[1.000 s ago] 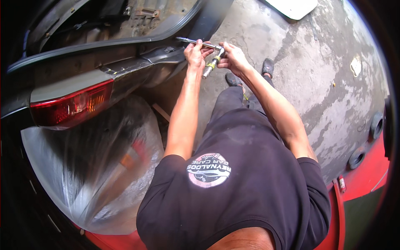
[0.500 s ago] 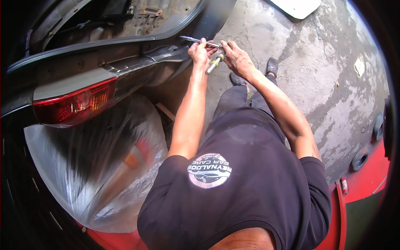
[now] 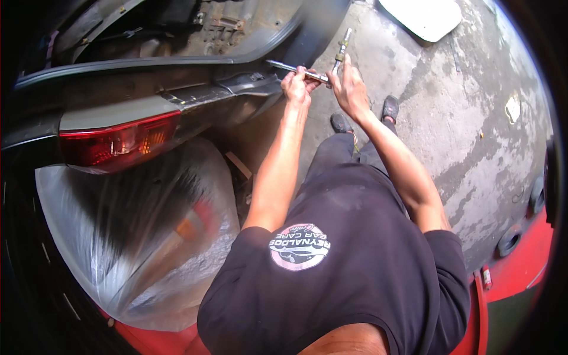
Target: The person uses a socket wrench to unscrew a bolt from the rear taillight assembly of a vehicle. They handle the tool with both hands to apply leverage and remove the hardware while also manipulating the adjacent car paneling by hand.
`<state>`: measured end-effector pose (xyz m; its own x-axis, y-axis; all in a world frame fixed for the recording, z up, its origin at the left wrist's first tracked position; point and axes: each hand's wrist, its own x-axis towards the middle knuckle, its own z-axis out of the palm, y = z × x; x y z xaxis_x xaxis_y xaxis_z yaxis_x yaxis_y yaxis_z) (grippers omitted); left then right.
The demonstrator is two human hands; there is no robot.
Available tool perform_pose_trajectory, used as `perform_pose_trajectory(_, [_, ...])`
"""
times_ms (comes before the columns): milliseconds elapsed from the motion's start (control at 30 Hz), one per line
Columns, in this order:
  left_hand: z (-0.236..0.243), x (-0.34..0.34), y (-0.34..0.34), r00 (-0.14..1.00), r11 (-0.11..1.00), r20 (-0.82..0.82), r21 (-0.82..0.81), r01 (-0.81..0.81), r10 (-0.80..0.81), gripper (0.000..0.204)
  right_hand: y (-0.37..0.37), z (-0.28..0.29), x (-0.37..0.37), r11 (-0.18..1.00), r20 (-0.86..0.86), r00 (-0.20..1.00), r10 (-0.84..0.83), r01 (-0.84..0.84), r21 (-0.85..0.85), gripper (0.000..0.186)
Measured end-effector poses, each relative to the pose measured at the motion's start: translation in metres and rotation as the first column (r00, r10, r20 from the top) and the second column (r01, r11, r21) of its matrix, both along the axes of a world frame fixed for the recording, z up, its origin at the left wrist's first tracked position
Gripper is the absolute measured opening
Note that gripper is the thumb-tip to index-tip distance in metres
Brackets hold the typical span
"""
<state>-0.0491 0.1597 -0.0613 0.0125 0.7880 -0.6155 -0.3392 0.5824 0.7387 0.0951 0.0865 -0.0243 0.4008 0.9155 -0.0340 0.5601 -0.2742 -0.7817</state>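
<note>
My left hand (image 3: 297, 84) is closed around the long thin metal shaft (image 3: 316, 76) of a wrench-like tool. The shaft's far tip points left at the dark car body's rear edge (image 3: 251, 77); whether it touches cannot be told. At the shaft's near end a crosswise handle (image 3: 343, 44), silver with yellow-green parts, stands up and away from me. My right hand (image 3: 350, 92) is at the lower part of this handle, thumb and fingers on it, the fingertips extending along its side. Just how the shaft and handle join is hidden by my fingers.
A red tail light (image 3: 118, 139) juts from the car at left. Below it lies clear plastic sheeting (image 3: 89, 236) over a panel. A white panel (image 3: 423, 18) is on the concrete floor (image 3: 455, 118), far right. A tyre (image 3: 509, 241) and red bodywork (image 3: 518, 266) are at right.
The tool's handle has swung from pointing down toward me to pointing up and away, my right hand turning with it. My left hand stays on the shaft. The view has shifted slightly.
</note>
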Motion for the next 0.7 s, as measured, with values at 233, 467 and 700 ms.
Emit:
perform_pose_trajectory(233, [0.0,-0.001,0.003,0.999,0.999,0.008,-0.02,0.044,-0.044,0.018,0.01,-0.013,0.029,0.794,0.648,0.642,0.41,-0.601,0.092,0.046])
perform_pose_trajectory(467, [0.005,-0.003,0.005,0.996,0.999,-0.089,-0.043,0.014,-0.018,0.019,0.028,-0.036,0.029,0.707,0.344,0.649,0.679,-0.704,-0.066,0.027])
perform_pose_trajectory(700, [0.008,-0.008,0.008,0.996,0.999,-0.085,-0.03,0.028,-0.031,0.019,0.007,-0.043,0.012,0.912,-0.736,0.623,0.263,-0.41,-0.021,0.035])
